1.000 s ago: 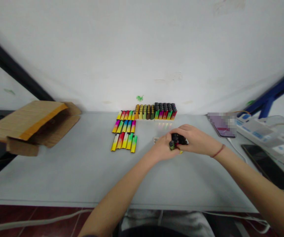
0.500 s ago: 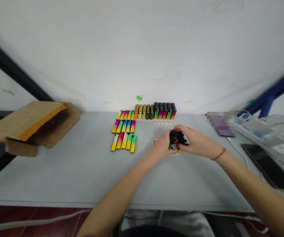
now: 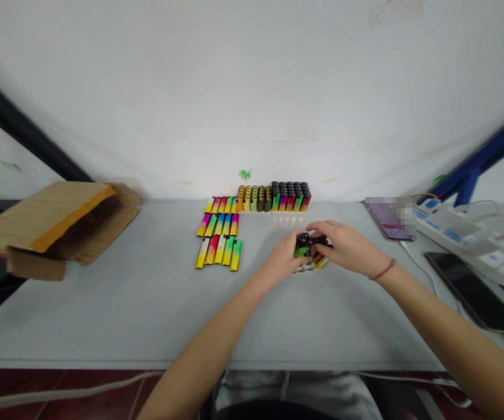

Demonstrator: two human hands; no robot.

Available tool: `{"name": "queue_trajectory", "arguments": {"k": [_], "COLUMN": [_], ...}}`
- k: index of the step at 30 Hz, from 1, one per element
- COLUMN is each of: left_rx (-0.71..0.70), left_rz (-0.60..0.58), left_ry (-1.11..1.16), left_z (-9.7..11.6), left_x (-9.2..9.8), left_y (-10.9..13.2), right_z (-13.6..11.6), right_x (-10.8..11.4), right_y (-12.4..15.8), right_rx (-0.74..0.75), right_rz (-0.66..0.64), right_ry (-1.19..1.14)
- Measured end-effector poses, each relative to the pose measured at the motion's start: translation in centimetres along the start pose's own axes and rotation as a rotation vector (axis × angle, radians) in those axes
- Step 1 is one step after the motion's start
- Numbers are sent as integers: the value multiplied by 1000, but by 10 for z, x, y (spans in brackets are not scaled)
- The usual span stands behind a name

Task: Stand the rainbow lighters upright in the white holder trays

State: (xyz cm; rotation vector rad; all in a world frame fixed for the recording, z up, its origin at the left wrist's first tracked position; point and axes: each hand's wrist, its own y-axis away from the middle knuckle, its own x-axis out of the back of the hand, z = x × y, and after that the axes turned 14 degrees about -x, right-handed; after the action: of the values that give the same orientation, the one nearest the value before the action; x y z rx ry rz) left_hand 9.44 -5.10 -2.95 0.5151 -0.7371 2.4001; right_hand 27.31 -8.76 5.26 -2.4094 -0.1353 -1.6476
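Note:
My left hand (image 3: pixel 282 258) is closed around several black-topped lighters (image 3: pixel 301 252), one with a green body. From the other side, my right hand (image 3: pixel 345 247) grips more lighters (image 3: pixel 321 240) of the bunch, their black tops tilted. Below the hands a white tray with holes (image 3: pixel 305 268) shows in part; the fingers hide the rest of it. Left of my hands, three rows of lighters with shiny yellow ends (image 3: pixel 220 251) lie flat on the table. Behind stand upright black-topped lighters (image 3: pixel 291 197) in a white tray, beside yellow and brown lighters (image 3: pixel 254 199).
An open cardboard box (image 3: pixel 55 219) lies on the left of the grey table (image 3: pixel 147 315). To the right are a phone (image 3: pixel 387 220) on a cable, a dark phone (image 3: pixel 475 291) and a white power strip (image 3: pixel 466 236) with cords. A white wall (image 3: pixel 243 105) rises behind.
The bunched lighters have sunk lower and tilted apart between my hands. More of the white tray beneath shows now. The camera view has shifted slightly.

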Motion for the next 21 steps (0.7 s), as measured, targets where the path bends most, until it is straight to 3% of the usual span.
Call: {"name": "queue_trajectory", "arguments": {"k": [7, 10, 15, 19, 21], "left_rx": [-70, -39, 215, 395, 495], "left_rz": [156, 321, 596, 669, 640], "left_ry": [74, 99, 51, 48, -56], "left_z": [18, 24, 12, -13, -27], "left_x": [16, 36, 98, 157, 182], "left_y": [-4, -6, -3, 4, 9], "right_z": [-11, -25, -63, -103, -121], "right_x": [16, 17, -5, -33, -45], "right_y": [-3, -15, -59, -99, -120], "right_rx": [-6, -73, -297, -530, -547], "right_rz": [96, 140, 101, -88, -142], "right_ry": [-183, -413, -853, -1155, -1071]}}
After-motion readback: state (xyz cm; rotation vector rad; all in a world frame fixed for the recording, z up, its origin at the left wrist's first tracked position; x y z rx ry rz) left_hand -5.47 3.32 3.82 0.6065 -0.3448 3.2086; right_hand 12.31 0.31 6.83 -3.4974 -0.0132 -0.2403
